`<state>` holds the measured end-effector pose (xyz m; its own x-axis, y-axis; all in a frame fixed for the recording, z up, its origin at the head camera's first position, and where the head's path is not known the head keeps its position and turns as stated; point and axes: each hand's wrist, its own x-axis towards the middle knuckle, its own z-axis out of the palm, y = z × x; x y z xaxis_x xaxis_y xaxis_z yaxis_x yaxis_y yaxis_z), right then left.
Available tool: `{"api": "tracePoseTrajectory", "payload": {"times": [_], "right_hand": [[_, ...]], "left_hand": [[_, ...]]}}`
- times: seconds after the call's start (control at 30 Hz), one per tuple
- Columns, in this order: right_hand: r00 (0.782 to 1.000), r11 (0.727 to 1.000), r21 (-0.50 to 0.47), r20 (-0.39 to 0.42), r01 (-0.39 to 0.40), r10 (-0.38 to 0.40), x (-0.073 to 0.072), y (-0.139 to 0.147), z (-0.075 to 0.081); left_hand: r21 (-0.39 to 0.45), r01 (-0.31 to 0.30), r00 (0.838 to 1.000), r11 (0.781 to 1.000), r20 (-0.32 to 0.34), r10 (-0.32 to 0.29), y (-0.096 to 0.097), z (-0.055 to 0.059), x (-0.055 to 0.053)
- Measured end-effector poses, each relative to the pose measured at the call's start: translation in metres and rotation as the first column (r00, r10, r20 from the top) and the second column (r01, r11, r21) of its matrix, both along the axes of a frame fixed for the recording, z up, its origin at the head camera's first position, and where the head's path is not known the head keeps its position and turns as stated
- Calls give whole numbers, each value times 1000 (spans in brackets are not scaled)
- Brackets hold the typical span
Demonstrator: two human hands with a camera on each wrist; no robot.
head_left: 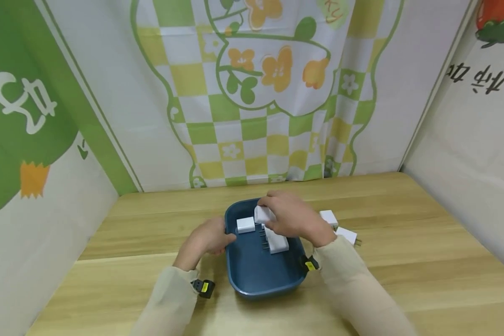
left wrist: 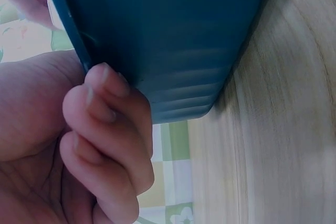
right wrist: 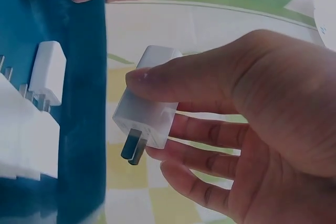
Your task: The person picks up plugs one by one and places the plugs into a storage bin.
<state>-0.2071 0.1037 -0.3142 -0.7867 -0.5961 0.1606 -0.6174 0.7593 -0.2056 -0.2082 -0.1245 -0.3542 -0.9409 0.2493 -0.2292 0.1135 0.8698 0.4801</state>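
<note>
A white two-prong charger plug (right wrist: pixel 147 111) is pinched between the thumb and fingers of my right hand (head_left: pixel 291 214), over the far right part of a dark blue plastic basin (head_left: pixel 256 275). Its metal prongs (right wrist: pixel 134 145) point away from the palm in the right wrist view. My left hand (head_left: pixel 210 237) grips the basin's left rim, thumb over the edge and curled fingers (left wrist: pixel 113 129) against the outer wall. Inside the basin lie a single white charger (head_left: pixel 246 225) near the far left and a row of white chargers (head_left: pixel 278 243), partly hidden under my right hand.
Two more white chargers, one (head_left: pixel 328 218) behind the other (head_left: pixel 346 234), lie on the wooden table (head_left: pixel 403 261) right of the basin, beside my right wrist. A checked, flowered curtain (head_left: pixel 252 135) hangs at the table's back edge, with printed panels on both sides.
</note>
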Motion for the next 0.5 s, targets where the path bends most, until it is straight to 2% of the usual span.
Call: {"api": "tracePoseTrajectory", "payload": {"times": [0.13,0.27,0.4,0.5], "right_hand": [[998,997,64,48,-39,36,-9,-19,-1],[995,992,106,80,-66,57,-23,-40,1],[992,991,86,86,-104,96,-33,-54,-3],[991,995,45,98,-94,89,-37,-58,-11]], "left_hand": [[6,10,1000,1000,5,-10,-3,-4,2],[9,16,1000,1000,-10,-16,-4,-4,2],[42,13,1000,999,7,-14,-4,-3,2],[62,15,1000,998,0,-15,-2,0,2]]}}
